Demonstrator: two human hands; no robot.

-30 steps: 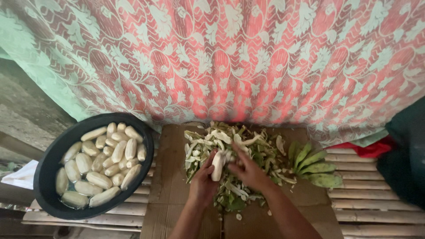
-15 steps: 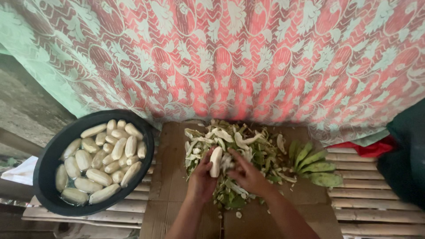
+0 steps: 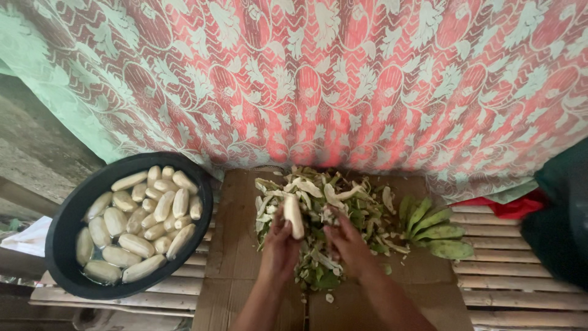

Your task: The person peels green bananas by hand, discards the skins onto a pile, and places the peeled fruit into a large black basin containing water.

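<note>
At lower centre, the left hand (image 3: pixel 278 245) curls around a pale, smooth peeled banana (image 3: pixel 293 216), held upright over a ragged heap of green peels (image 3: pixel 324 208) on brown cardboard (image 3: pixel 236 245). The right hand (image 3: pixel 347 240) rests half-closed in the peels; what it holds is unclear. At left, a round black basin (image 3: pixel 64 236) holds peeled bananas in water; curved green bananas (image 3: pixel 438 233) lie to the right.

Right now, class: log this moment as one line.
left hand: holds peeled banana | right hand: on peels | basin: peeled bananas in water
</note>
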